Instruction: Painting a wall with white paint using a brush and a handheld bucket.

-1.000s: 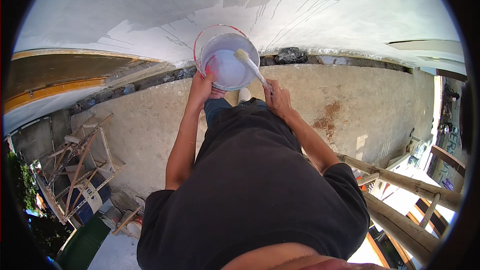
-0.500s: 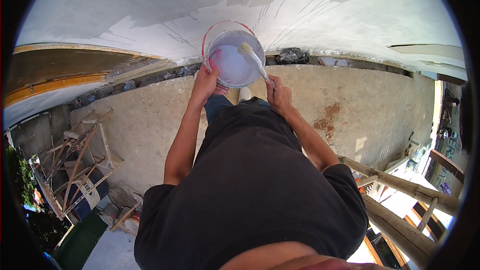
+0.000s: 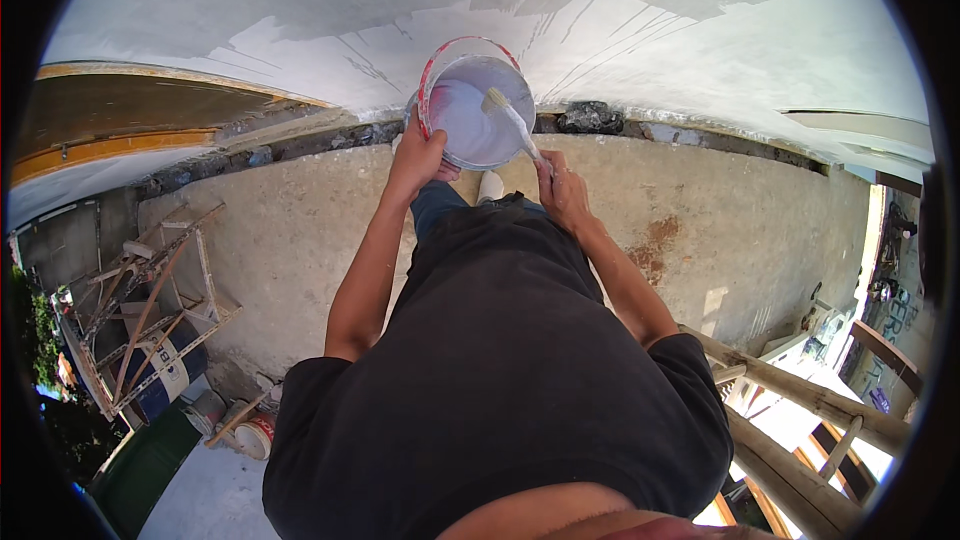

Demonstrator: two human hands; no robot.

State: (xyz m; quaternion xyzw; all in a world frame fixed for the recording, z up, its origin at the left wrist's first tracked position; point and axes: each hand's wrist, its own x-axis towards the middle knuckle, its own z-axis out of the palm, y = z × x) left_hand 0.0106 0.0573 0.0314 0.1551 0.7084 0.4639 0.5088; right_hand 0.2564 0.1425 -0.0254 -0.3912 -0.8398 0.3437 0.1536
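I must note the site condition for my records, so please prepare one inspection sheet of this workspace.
Surface: concrete floor, with a reddish-brown stain to the right.
Job's things: bucket holding pale liquid; brush with its bristles over the bucket's opening.
Clutter: worn frame at left; black lump at the wall's foot; small red-and-white container at lower left.
Grips: left grip holds the bucket's near left side; right grip holds the brush's handle.
Cables: nothing seen.
Surroundings: wall ahead, patchy grey and white with dark streaks; wooden ladder at lower right.
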